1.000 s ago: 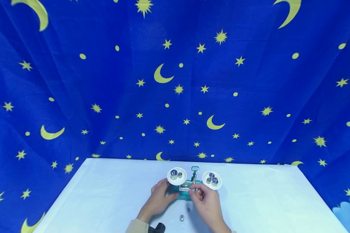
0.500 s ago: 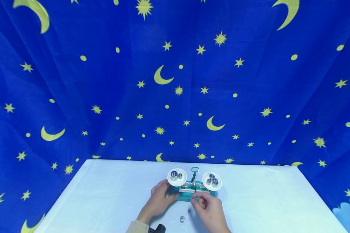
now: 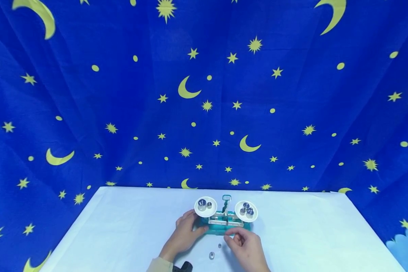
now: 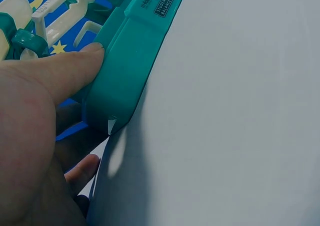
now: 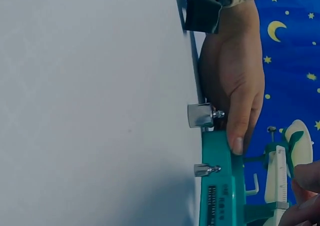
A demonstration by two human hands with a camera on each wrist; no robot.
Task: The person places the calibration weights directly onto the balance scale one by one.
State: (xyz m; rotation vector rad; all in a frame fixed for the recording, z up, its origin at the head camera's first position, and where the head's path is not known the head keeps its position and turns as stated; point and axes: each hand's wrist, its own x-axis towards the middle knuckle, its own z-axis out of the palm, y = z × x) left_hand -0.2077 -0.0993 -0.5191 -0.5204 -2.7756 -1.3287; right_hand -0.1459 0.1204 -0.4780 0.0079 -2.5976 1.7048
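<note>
A green balance scale (image 3: 217, 229) stands on the table. My left hand (image 3: 186, 234) grips the left end of its base; the left wrist view shows the thumb (image 4: 82, 63) on the upper edge and the fingers around the end. Two metal weights lie in the white left pan (image 3: 200, 213), and three in the right pan (image 3: 238, 215). Just in front of the base is my right hand (image 3: 246, 247), fingers loosely curled with nothing visible between them. Seen from the right wrist, its fingers (image 5: 302, 213) come near the white graduated beam (image 5: 281, 178).
Two loose weights, a larger one (image 3: 212, 255) and a smaller one (image 3: 219, 246), stand on the white tabletop (image 3: 122, 226) between my forearms. A blue curtain (image 3: 149, 113) with moons and stars hangs behind the table. A black strapped device (image 3: 185, 267) shows at my left wrist.
My right hand has drawn back from the scale's beam toward me and now sits lower, in front of the base. The left hand keeps its grip; the weights have not moved.
</note>
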